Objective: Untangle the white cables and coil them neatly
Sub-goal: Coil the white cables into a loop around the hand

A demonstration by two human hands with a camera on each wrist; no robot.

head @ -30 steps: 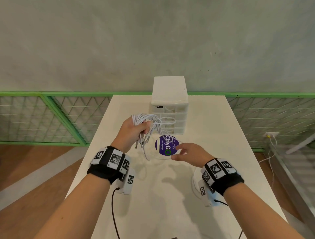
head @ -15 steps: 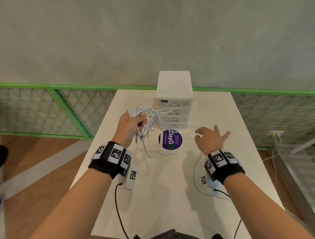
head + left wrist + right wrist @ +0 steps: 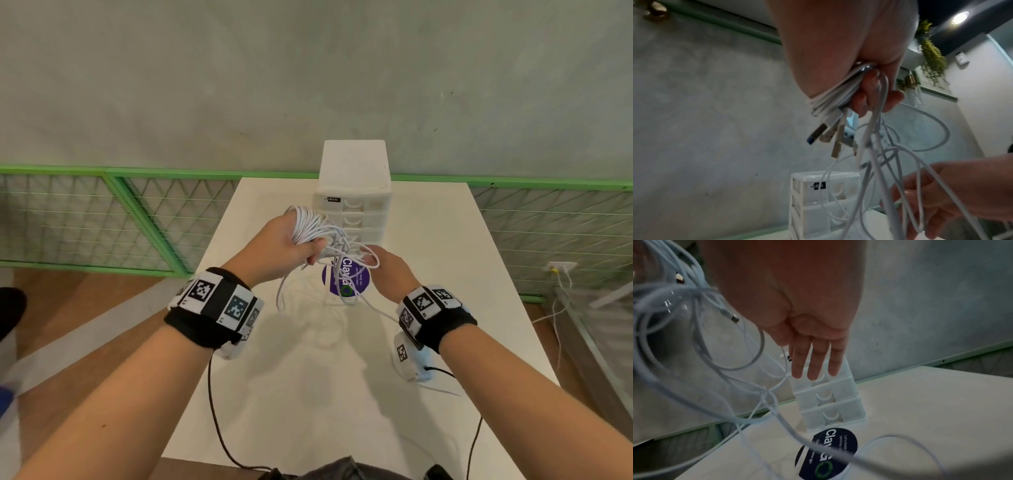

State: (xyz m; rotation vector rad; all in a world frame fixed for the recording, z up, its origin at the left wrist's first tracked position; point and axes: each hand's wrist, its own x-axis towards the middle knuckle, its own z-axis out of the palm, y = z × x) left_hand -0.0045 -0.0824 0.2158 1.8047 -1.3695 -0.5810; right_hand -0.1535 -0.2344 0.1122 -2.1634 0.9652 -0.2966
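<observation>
Left hand [image 3: 281,245] raised above the white table [image 3: 445,260], fingers and thumb wrapped tight round a bunch of white cables [image 3: 310,228]. In the left wrist view, several plug ends [image 3: 825,133] dangling just below the curled fingers [image 3: 869,95], loose strands trailing down in a knot. Right hand [image 3: 390,270] just right of the bunch, in among the hanging loops; in the right wrist view, three fingers [image 3: 816,360] straight and pointing down, thumb and forefinger out of sight; whether a strand is pinched, cannot tell. Slack loops sagging toward the table on the near side of a round white tub with a purple label [image 3: 346,281]. Beyond it, at the far edge, a small white drawer unit [image 3: 354,192], drawers closed.
</observation>
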